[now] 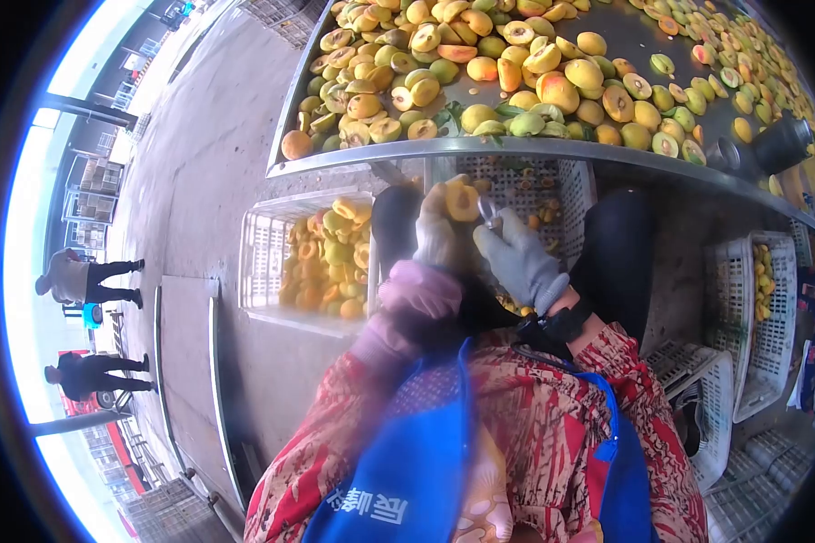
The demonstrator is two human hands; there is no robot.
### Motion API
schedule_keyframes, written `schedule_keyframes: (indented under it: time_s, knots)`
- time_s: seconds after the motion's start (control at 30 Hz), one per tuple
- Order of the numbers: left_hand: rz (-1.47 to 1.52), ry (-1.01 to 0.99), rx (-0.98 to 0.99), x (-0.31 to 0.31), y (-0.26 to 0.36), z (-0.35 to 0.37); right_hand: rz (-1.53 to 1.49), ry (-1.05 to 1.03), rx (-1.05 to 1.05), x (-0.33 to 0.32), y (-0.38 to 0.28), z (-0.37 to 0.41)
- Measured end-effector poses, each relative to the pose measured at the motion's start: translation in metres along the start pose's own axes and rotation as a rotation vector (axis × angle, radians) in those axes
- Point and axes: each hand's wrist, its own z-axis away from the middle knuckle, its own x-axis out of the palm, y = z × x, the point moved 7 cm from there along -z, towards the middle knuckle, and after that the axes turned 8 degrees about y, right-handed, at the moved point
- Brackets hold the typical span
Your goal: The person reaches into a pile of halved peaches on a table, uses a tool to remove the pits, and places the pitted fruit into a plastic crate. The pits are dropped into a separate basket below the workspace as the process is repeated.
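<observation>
My left hand [436, 226], in a pale glove, holds a halved yellow fruit [463, 201] with its cut face showing. Close on its right, my right hand [522, 261], in a grey glove, is closed round a small metal tool [489, 213] whose ring-like tip points at the fruit. Both hands are above a crate [578, 195] between my knees, with some fruit pieces inside. Beyond them, many halved and whole fruits [560, 92] lie on a metal-edged table [426, 151].
A white crate of fruit halves [267, 262] stands on the floor at left. More crates [770, 362] are at right. A dark cylindrical object [781, 145] lies on the table's right part. Two people [91, 276] [100, 376] stand far left.
</observation>
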Motion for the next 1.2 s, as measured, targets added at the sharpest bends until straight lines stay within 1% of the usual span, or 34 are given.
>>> schedule_keyframes:
  time_s: [0.03, 0.07, 0.1, 0.13, 0.17, 0.2, 0.23, 0.27, 0.33, 0.4, 0.47, 0.53, 0.57, 0.63, 0.67, 0.7, 0.73, 0.77, 0.8, 0.83, 0.87, 0.9, 0.93, 0.97, 1.0, 1.07, 1.1, 1.13, 1.17, 1.2]
  knots:
    - [0.059, 0.083, -0.092, -0.004, -0.004, -0.001, 0.117, 0.001, -0.060, 0.001, -0.003, 0.001]
    - [0.056, 0.083, -0.097, -0.009, -0.008, -0.004, 0.233, 0.006, -0.118, 0.002, -0.005, 0.001]
    - [0.064, 0.034, -0.094, -0.009, -0.010, -0.007, 0.232, 0.013, -0.115, 0.001, -0.002, -0.002]
    - [0.073, -0.016, -0.090, -0.009, -0.014, -0.010, 0.336, 0.026, -0.165, 0.001, 0.000, -0.008]
    - [0.074, -0.016, -0.098, -0.013, -0.019, -0.013, 0.441, 0.038, -0.212, 0.000, 0.003, -0.012]
    - [0.001, -0.031, -0.037, -0.011, -0.016, -0.013, 0.444, 0.040, -0.207, 0.000, 0.007, -0.014]
    - [-0.072, -0.047, 0.027, -0.009, -0.013, -0.014, 0.501, 0.051, -0.259, 0.001, 0.006, -0.017]
    - [-0.071, -0.045, 0.025, -0.007, -0.014, -0.016, 0.556, 0.062, -0.312, 0.003, 0.005, -0.018]
    - [-0.103, 0.188, -0.040, -0.019, -0.019, -0.021, 0.595, 0.084, -0.304, 0.009, 0.001, -0.016]
    - [-0.126, 0.212, -0.030, -0.025, -0.020, -0.025, 0.632, 0.108, -0.287, 0.008, -0.004, -0.015]
    - [-0.152, 0.239, -0.022, -0.033, -0.020, -0.027, 0.635, 0.015, -0.152, 0.011, 0.002, -0.018]
    - [-0.208, 0.189, 0.021, -0.029, -0.016, -0.026, 0.642, -0.018, -0.128, 0.012, 0.009, -0.021]
    - [-0.211, 0.193, 0.013, -0.028, -0.016, -0.026, 0.651, -0.045, -0.116, 0.012, 0.012, -0.024]
    - [-0.190, 0.267, -0.080, -0.028, -0.021, -0.025, 0.631, -0.060, -0.118, 0.008, 0.018, -0.031]
    - [-0.191, 0.270, -0.084, -0.034, -0.020, -0.024, 0.607, -0.076, -0.127, 0.009, 0.023, -0.033]
    - [-0.403, 0.283, 0.132, -0.044, 0.000, -0.023, 0.279, -0.201, -0.074, 0.022, 0.028, -0.031]
    - [-0.597, 0.253, 0.330, -0.042, 0.010, -0.023, -0.039, -0.275, -0.029, 0.026, 0.032, -0.031]
    - [-0.751, 0.169, 0.508, -0.027, 0.002, -0.026, 0.587, -0.284, -0.543, 0.028, 0.097, -0.066]
    - [-0.398, 0.084, 0.092, -0.050, -0.024, -0.049, 0.477, -0.228, -0.394, 0.023, 0.060, -0.049]
    - [-0.146, 0.136, -0.141, -0.041, -0.030, -0.042, 0.852, -0.267, -0.447, 0.026, 0.056, -0.041]
    - [0.174, 0.201, -0.367, -0.063, -0.049, -0.061, 1.043, -0.210, -0.812, 0.043, 0.076, -0.049]
    - [-0.394, 0.008, -0.061, -0.048, -0.032, -0.048, 0.998, -0.145, -0.675, 0.045, 0.101, -0.066]
    - [-0.534, -0.071, -0.071, -0.054, -0.038, -0.061, 0.967, -0.278, -0.383, 0.033, 0.072, -0.053]
    - [-0.506, -0.005, -0.099, -0.070, -0.045, -0.065, 0.821, -0.186, -0.228, 0.018, 0.059, -0.049]
    - [-0.479, 0.073, -0.116, -0.057, -0.037, -0.053, 0.668, -0.108, -0.084, 0.008, 0.053, -0.047]
    - [-0.542, 0.078, -0.076, -0.063, -0.037, -0.055, 0.618, -0.139, -0.063, 0.002, 0.033, -0.036]
    - [-0.555, 0.098, 0.085, -0.069, -0.036, -0.060, 0.577, -0.171, -0.036, 0.002, 0.030, -0.034]
    - [-0.390, 0.224, -0.045, -0.036, -0.028, -0.037, 0.512, -0.209, -0.040, 0.005, 0.042, -0.040]
    - [-0.272, 0.217, 0.011, -0.036, -0.033, -0.044, 0.441, -0.170, -0.062, 0.004, 0.047, -0.042]
    - [-0.282, 0.183, -0.049, -0.040, -0.038, -0.046, 0.833, -0.296, -0.380, 0.019, 0.078, -0.056]
